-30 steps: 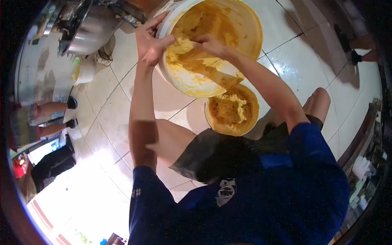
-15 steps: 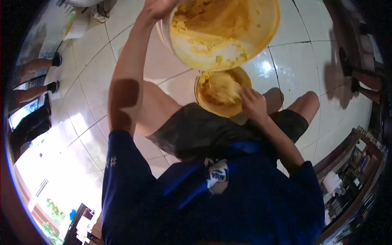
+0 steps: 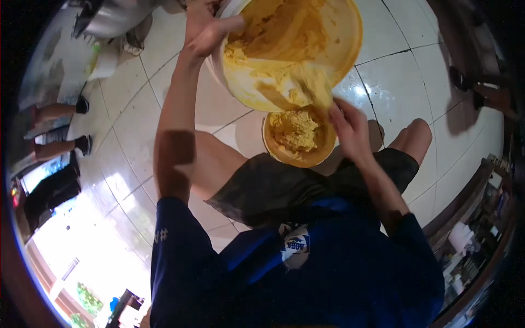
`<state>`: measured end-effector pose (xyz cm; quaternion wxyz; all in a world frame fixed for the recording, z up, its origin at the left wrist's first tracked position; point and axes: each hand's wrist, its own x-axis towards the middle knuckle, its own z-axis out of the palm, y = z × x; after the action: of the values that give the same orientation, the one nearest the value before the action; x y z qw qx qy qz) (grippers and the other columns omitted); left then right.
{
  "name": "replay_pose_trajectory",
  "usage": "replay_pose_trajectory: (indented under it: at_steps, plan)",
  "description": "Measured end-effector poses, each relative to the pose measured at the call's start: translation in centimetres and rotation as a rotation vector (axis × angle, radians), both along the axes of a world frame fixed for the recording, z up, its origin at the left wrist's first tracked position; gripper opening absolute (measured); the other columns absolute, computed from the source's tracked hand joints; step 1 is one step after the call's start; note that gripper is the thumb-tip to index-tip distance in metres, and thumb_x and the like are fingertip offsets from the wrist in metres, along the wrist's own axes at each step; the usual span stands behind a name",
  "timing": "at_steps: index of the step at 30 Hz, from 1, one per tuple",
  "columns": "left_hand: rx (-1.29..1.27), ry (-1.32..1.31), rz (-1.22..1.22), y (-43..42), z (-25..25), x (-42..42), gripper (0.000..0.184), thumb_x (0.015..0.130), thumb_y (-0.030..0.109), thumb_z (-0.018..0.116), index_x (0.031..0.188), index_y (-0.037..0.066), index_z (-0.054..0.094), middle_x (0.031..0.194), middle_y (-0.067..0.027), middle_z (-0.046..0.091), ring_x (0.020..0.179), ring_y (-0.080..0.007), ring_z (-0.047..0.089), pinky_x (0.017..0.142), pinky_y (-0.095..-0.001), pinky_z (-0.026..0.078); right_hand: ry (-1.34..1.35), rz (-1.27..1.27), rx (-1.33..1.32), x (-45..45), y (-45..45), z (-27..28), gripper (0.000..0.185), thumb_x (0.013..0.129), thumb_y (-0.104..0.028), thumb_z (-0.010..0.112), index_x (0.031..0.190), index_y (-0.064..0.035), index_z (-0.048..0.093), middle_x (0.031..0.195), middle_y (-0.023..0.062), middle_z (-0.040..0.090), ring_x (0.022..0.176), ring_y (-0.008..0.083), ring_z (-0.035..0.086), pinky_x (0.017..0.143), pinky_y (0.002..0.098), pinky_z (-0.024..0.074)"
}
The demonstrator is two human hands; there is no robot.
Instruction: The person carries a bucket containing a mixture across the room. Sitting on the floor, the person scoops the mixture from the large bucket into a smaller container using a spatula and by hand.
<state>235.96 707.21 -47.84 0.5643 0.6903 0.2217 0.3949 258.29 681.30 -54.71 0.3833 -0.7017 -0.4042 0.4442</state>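
A large white tub (image 3: 350, 33), tilted toward me, has thick yellow paste (image 3: 279, 33) smeared over its inside. My left hand (image 3: 205, 34) grips the tub's left rim. Between my knees stands a smaller round container (image 3: 269, 143) with a crumbly yellow mass (image 3: 298, 131) in it. My right hand (image 3: 350, 127), fingers closed, is just right of the small container, below the tub's lower rim. From its fingers a blurred, yellow-coated thing (image 3: 317, 85) reaches up into the tub; its exact shape is smeared by motion.
The floor is white tile (image 3: 131, 131). A metal pot (image 3: 117, 19) and a pale bucket (image 3: 106, 60) stand at the upper left. Another person's legs (image 3: 57, 112) show at the left, and someone's feet (image 3: 476, 90) at the right. Cluttered shelves (image 3: 465, 246) line the lower right.
My right hand has gone from inside the tub down to the small container, then back up toward the tub's lower rim. My left hand stays on the rim while the view has shifted.
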Motion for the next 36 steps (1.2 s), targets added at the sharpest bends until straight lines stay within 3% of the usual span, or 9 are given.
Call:
replay_pose_trajectory:
  at_steps: [2,4,6,9,21,25,28,30,36]
  plan:
    - [-0.019,0.003,-0.009,-0.1,-0.4,0.1,0.085,0.064,0.045,0.089,0.124,-0.008,0.06,0.113,-0.0169,0.068,0.1,-0.0249,0.066,0.088,-0.0394,0.054,-0.263,0.043,0.181,-0.6,6.5,-0.6,0.028,0.094,-0.011,0.055,0.113,0.0077,0.063,0.092,0.022,0.069,0.089,0.03,0.069,0.076,0.0387,0.0512]
    - [0.044,0.132,0.132,0.7,-2.1,-0.4,0.072,0.063,0.005,0.073,0.13,-0.01,0.054,0.123,-0.0168,0.063,0.109,-0.023,0.063,0.098,-0.0337,0.048,-0.641,0.149,0.257,-0.7,14.3,-6.4,0.019,0.085,-0.007,0.056,0.099,0.0024,0.066,0.092,0.0229,0.068,0.09,0.039,0.066,0.079,0.0453,0.0514]
    - [0.046,0.092,0.105,0.4,-2.2,-0.2,0.072,0.062,0.004,0.072,0.13,-0.011,0.054,0.122,-0.0175,0.063,0.109,-0.0229,0.063,0.098,-0.0344,0.048,-0.741,0.324,-0.017,-0.8,20.8,-11.6,0.02,0.087,-0.011,0.054,0.098,-0.0005,0.068,0.091,0.0219,0.068,0.088,0.0391,0.066,0.078,0.0473,0.0514]
    - [-0.011,0.043,0.173,0.0,-1.9,-0.1,0.066,0.061,-0.003,0.068,0.125,-0.016,0.055,0.115,-0.0189,0.065,0.104,-0.0213,0.064,0.095,-0.0322,0.049,-0.758,0.344,-0.031,-2.0,25.4,-15.9,0.021,0.088,-0.014,0.054,0.097,-0.0003,0.068,0.091,0.0223,0.068,0.088,0.0391,0.066,0.078,0.0471,0.0514]
    - [-0.03,-0.009,0.14,-0.3,-1.8,-0.3,0.069,0.058,-0.002,0.067,0.124,-0.018,0.054,0.115,-0.0182,0.065,0.103,-0.0209,0.063,0.096,-0.0319,0.048,-0.697,0.881,0.111,-7.4,26.8,-19.4,0.036,0.092,-0.03,0.051,0.093,0.0012,0.068,0.095,0.0247,0.067,0.091,0.0395,0.065,0.08,0.0456,0.0515]
    - [-0.031,-0.056,0.119,-0.1,-2.3,-0.7,0.07,0.058,-0.003,0.067,0.125,-0.018,0.053,0.117,-0.0185,0.064,0.104,-0.0222,0.064,0.096,-0.0333,0.048,-0.437,0.651,0.103,-8.1,28.3,-23.2,0.045,0.093,-0.039,0.053,0.093,0.0025,0.069,0.096,0.0247,0.068,0.093,0.0367,0.066,0.079,0.0465,0.0507]
    - [-0.05,-0.058,0.142,0.0,-2.6,-0.8,0.069,0.059,-0.004,0.067,0.126,-0.017,0.053,0.117,-0.0185,0.064,0.105,-0.0226,0.064,0.097,-0.0341,0.048,-0.158,0.532,0.112,-6.9,24.5,-14.9,0.041,0.093,-0.037,0.057,0.093,0.002,0.07,0.086,0.0175,0.069,0.078,0.0265,0.066,0.067,0.0418,0.0504]
    - [-0.044,-0.041,0.133,0.1,-2.5,-0.8,0.069,0.06,-0.004,0.067,0.126,-0.017,0.053,0.117,-0.0187,0.064,0.105,-0.0228,0.064,0.097,-0.034,0.048,0.227,0.537,0.03,-5.7,22.5,-12.5,0.027,0.096,-0.03,0.059,0.087,-0.0048,0.065,0.068,0.0024,0.056,0.061,0.0105,0.049,0.053,0.0297,0.0398]
    - [-0.034,0.004,0.154,0.3,-2.1,-0.5,0.067,0.062,-0.005,0.066,0.126,-0.016,0.054,0.116,-0.0187,0.065,0.105,-0.0221,0.064,0.096,-0.0331,0.049,0.399,0.373,0.028,-2.0,16.0,-7.1,0.028,0.095,-0.027,0.064,0.101,-0.0014,0.072,0.067,-0.0008,0.057,0.058,0.0065,0.047,0.051,0.0239,0.0385]
